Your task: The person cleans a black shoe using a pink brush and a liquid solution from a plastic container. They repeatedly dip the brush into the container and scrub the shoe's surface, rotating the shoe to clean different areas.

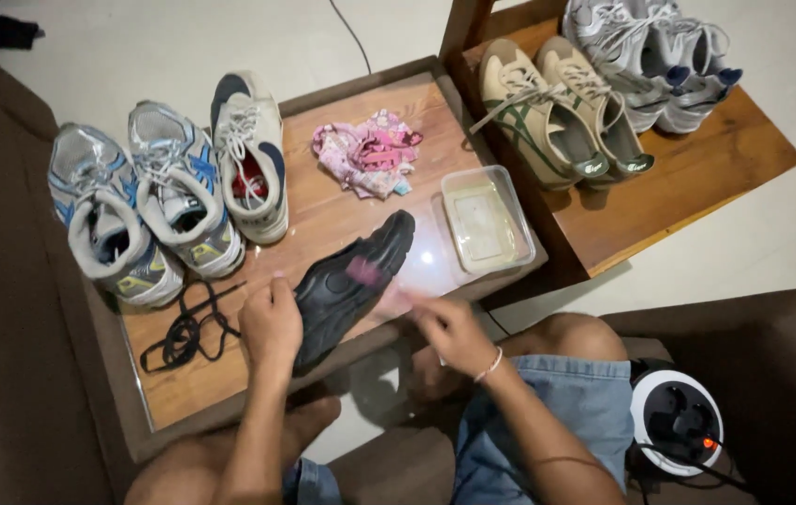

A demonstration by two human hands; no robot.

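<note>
My left hand (270, 323) grips a black shoe insole (347, 285) by its heel end and holds it flat over the near edge of the wooden table (323, 215). My right hand (445, 327) is at the insole's right side, blurred, with a small pink thing (363, 270) at its fingertips touching the insole's surface. A loose black shoelace (188, 327) lies on the table just left of my left hand.
Three sneakers stand at the table's left: two grey-and-blue ones (141, 210) and a white one (248, 154). A crumpled pink cloth (367, 151) and a clear plastic container (485, 218) lie beyond the insole. More shoes (557, 108) rest on a second table. A round white device (677, 419) sits on the sofa.
</note>
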